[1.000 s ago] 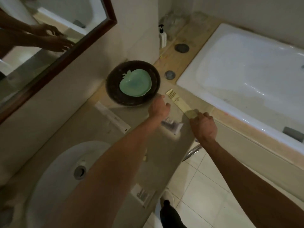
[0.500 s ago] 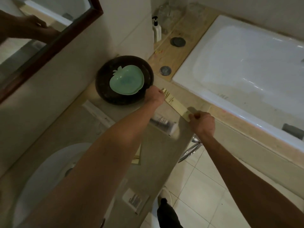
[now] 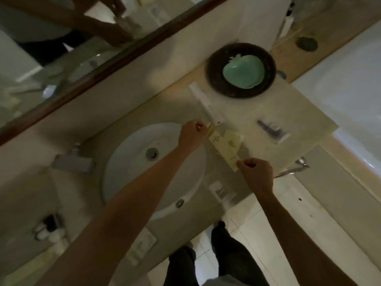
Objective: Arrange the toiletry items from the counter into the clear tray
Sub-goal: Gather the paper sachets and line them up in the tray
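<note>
A long cream-coloured sachet (image 3: 221,146) with gold stripes hangs above the counter, right of the sink. My left hand (image 3: 190,134) pinches its far end and my right hand (image 3: 255,174) pinches its near end. On the counter lie a long white box (image 3: 206,104), a grey-and-white packet (image 3: 272,131), and a small white packet (image 3: 221,193) by the front edge. A small cream item (image 3: 236,139) shows just behind the sachet. The frame is blurred and I cannot make out a clear tray.
A dark round plate (image 3: 241,70) holds a green apple-shaped dish (image 3: 243,73) at the back. White sink (image 3: 144,168) with tap (image 3: 72,159) on the left, small bottles (image 3: 48,228) far left, bathtub (image 3: 350,96) on the right. A mirror (image 3: 61,48) lines the wall.
Both hands lifted the cream sachet from the counter edge by the tub and carried it left, toward the sink. My view swung left too.
</note>
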